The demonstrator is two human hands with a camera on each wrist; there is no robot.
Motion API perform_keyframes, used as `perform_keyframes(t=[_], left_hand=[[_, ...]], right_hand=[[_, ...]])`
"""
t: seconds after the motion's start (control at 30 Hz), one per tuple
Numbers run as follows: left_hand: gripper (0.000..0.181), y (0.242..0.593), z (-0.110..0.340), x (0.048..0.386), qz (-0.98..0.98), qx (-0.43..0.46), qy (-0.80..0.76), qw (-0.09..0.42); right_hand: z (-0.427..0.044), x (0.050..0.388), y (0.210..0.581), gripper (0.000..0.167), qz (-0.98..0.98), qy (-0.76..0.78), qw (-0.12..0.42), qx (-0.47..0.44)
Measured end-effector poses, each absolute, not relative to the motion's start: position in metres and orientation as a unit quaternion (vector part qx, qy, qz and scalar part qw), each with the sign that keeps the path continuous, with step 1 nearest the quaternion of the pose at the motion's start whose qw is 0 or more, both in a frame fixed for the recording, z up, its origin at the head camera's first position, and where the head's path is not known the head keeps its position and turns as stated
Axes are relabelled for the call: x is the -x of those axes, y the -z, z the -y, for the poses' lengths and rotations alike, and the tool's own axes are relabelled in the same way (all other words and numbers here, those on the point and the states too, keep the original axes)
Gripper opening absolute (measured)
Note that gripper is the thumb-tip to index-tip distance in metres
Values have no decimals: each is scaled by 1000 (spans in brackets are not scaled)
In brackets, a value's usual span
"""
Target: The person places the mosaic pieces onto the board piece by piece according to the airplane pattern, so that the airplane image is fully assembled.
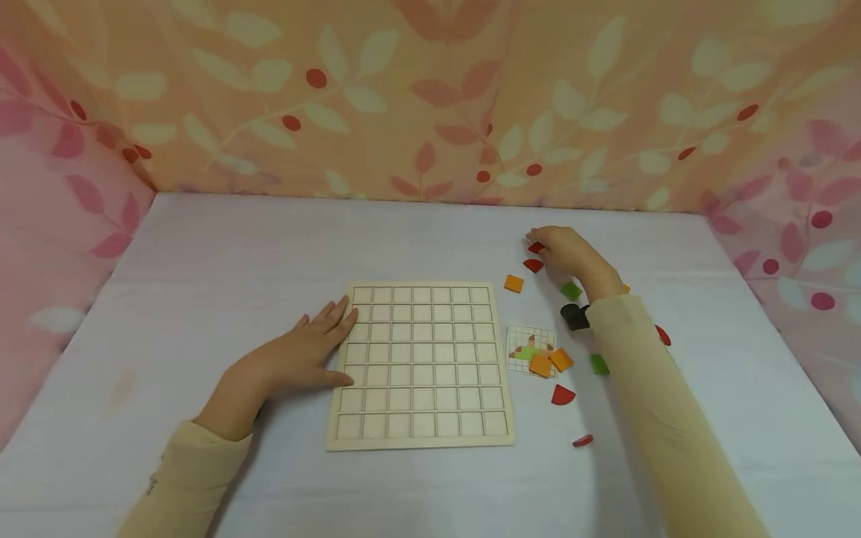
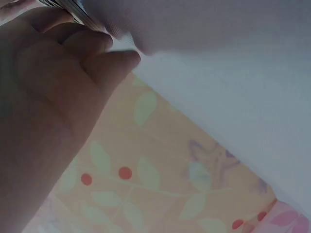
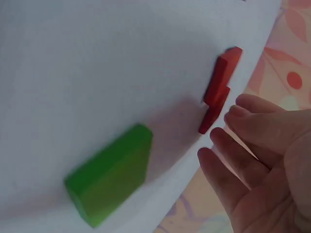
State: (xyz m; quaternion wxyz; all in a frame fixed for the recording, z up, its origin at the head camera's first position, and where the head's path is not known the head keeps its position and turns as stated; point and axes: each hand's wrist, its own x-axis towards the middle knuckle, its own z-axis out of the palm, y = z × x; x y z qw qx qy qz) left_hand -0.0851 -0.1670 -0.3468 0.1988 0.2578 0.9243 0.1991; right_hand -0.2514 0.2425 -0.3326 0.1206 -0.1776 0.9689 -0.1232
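Note:
A pale wooden grid board [image 1: 422,333] lies flat on the table. My left hand [image 1: 296,355] rests at its left edge with fingers spread and fingertips on the rim; in the left wrist view, part of this hand [image 2: 53,82] shows beside the board's edge. Out at the back right, my right hand [image 1: 568,252] reaches over a red quarter-round piece [image 1: 536,246], with a second red piece [image 1: 534,265] just in front. In the right wrist view, its loosely bent fingers [image 3: 221,177] hang near the red pieces [image 3: 223,75]; no piece shows between them. A green block [image 3: 112,177] lies nearer.
Right of the board, a printed pattern card [image 1: 521,342] lies partly under orange squares [image 1: 540,365]. Around it are an orange square [image 1: 514,283], green pieces [image 1: 599,365] and red pieces [image 1: 563,394]. A black wrist device [image 1: 574,316] sits at the right sleeve. Patterned cloth [image 1: 430,104] walls the back.

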Motion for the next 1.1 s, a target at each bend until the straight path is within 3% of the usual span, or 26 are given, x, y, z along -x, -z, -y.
perform_keyframes(t=[0.23,0.53,0.9,1.1], left_hand=[[90,347,159,85,-926,-265,-191,189],[93,351,157,85,-931,-251,-176,198],[94,352,158,82,-935,-242,-173,195],[94,354,158,81,-936,-244,-165,193]], right_hand=[[-248,246,334,26,-977,110,75,168],[-258,237,334,11,-974,201,60,86],[-261,217,335,22,-920,390,39,12],[-246,202,330,22,-841,540,33,25]])
